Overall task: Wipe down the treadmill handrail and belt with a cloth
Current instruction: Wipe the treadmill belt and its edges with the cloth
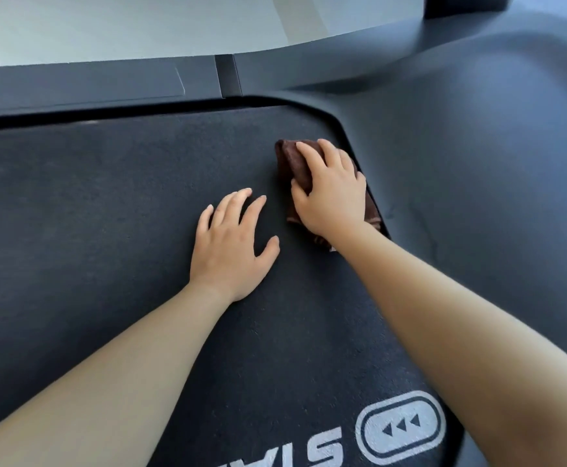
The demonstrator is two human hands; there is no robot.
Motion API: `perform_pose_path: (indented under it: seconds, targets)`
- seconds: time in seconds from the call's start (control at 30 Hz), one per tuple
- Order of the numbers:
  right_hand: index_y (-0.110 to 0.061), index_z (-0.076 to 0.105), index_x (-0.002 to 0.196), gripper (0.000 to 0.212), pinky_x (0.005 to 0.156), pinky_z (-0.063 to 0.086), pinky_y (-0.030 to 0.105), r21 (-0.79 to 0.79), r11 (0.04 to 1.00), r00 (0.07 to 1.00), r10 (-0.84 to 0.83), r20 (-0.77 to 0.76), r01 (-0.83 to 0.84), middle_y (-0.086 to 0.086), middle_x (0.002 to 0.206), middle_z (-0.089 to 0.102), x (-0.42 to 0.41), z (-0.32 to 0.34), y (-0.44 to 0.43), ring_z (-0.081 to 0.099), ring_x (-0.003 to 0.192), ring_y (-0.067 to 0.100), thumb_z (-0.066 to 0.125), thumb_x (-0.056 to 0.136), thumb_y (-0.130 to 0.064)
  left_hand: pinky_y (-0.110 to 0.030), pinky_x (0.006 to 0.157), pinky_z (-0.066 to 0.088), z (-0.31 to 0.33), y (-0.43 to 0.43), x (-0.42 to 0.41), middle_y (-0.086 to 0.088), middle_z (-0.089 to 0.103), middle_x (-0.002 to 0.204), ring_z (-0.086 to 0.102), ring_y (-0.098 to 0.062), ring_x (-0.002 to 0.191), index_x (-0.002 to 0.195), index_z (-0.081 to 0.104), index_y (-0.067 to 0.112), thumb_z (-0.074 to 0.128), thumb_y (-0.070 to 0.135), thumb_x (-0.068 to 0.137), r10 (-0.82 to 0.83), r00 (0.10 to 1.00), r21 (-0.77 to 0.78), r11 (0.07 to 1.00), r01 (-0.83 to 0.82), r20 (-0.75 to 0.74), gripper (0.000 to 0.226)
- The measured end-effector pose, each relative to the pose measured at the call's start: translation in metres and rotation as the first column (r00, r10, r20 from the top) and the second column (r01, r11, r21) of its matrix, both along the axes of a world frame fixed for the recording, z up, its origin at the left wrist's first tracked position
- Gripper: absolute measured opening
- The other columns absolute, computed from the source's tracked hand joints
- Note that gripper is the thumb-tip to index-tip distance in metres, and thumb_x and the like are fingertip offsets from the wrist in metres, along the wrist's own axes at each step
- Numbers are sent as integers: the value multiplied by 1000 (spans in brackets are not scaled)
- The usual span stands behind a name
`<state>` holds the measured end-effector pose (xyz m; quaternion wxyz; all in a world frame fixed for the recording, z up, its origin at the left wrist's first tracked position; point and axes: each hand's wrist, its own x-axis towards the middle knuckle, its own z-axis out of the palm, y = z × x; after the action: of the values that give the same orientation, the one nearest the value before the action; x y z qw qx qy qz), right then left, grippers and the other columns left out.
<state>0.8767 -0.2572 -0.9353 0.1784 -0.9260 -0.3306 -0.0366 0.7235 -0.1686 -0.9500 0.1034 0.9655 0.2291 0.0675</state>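
The dark textured treadmill belt (107,203) fills most of the head view. A folded brown cloth (295,160) lies on the belt at its right edge, next to the motor cover. My right hand (331,190) presses down on the cloth, fingers curled over it and thumb gripping its left side. Flat on the bare belt just left of the cloth rests my left hand (231,247), fingers spread and holding nothing. No handrail is in view.
The grey plastic motor cover (477,146) curves along the belt's right side. A dark side rail (90,85) runs along the belt's far edge, with pale floor (140,25) beyond. White printed lettering and an arrow logo (400,426) mark the belt near the bottom.
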Motion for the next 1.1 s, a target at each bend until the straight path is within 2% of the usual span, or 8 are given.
perform_pose_path:
  seconds: [0.17,0.33,0.5,0.6,0.7,0.93,1.1]
  targets:
    - [-33,34,142,58,101,29,51,-18,1000,999,-24,-40,23,1,151,29,6,5,13,27,135,26,51,87,-40,-40,115,11,-1,2,0,4,24,152,19,-14,141,143,30,27,30,56,84,2,1000,-16,1000,-2,5,66]
    - [-31,33,144,59,98,33,50,-39,999,999,2,-48,-4,4,151,29,-23,9,-23,29,134,28,53,88,-39,-41,115,11,1,3,0,3,21,153,16,-15,141,144,27,26,32,54,86,-6,1000,-8,1000,6,-23,65]
    - [-31,35,143,58,96,33,49,-42,998,998,-52,-36,51,4,150,30,-44,7,-39,28,135,28,53,89,-40,-42,111,17,8,25,6,-3,25,151,20,-22,139,143,32,24,40,49,90,-121,992,-39,992,119,-40,59]
    - [-30,35,143,56,98,31,49,-37,995,995,-89,-39,88,3,150,29,-37,7,-21,26,135,27,51,90,-39,-44,114,15,12,56,8,-7,24,152,18,-25,140,143,34,26,40,46,92,-78,995,6,997,79,-59,55]
    - [-29,35,142,55,99,29,52,-13,994,993,-108,-42,107,4,150,29,-19,6,4,26,134,28,50,90,-37,-44,115,11,8,65,7,-5,24,151,17,-23,140,141,33,34,38,49,91,-16,999,8,1000,16,-39,52]
    - [-29,36,141,54,100,29,52,-11,998,997,-62,-49,62,4,147,33,44,9,70,29,132,29,48,89,-37,-43,114,13,3,69,9,-1,29,148,21,-19,138,137,37,37,35,53,86,-12,1000,-6,1000,13,19,54]
    - [-30,34,143,56,100,32,49,-14,998,998,-57,-32,56,3,146,34,46,7,68,32,129,29,48,89,-38,-42,115,11,2,70,9,0,27,149,19,-19,139,137,36,38,37,52,87,-11,1000,-13,1000,11,16,53]
